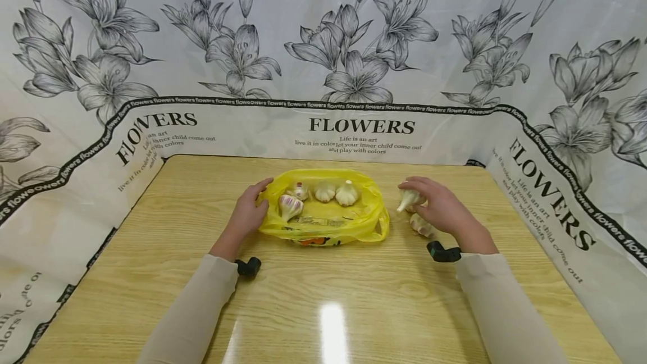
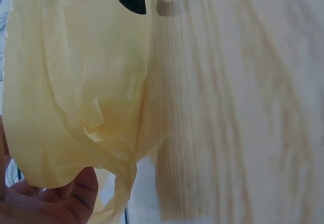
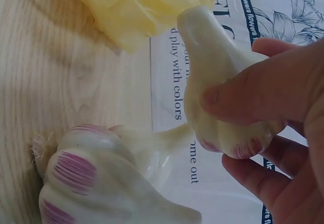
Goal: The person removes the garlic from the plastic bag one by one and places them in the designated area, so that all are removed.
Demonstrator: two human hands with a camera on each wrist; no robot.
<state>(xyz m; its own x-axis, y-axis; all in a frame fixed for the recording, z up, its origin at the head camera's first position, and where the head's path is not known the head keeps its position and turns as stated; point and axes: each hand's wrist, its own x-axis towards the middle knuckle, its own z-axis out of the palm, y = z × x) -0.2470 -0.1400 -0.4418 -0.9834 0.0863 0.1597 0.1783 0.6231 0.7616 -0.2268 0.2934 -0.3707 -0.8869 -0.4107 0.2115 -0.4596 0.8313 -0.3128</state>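
A yellow plastic bag (image 1: 374, 190) lies open on the table, with several garlic bulbs (image 1: 291, 206) inside it. My left hand (image 1: 249, 211) holds the bag's left rim; in the left wrist view its curled fingers (image 2: 83, 191) show at the bag's edge near a handle loop. To the right of the bag, my right hand (image 1: 438, 205) pinches a garlic bulb (image 3: 217, 67) between thumb and fingers, its stem pointing toward the bag. Below that hand, more garlic (image 1: 421, 226) rests on the table. The right wrist view shows a purple-streaked garlic bulb (image 3: 91, 178) there, with another stem behind it.
The wood-grain table (image 1: 283, 308) carries a bright light reflection near its front. A white flower-printed cloth (image 1: 364, 128) with lettering stands along the back and both sides. Dark wrist devices (image 1: 445, 251) sit at both cuffs.
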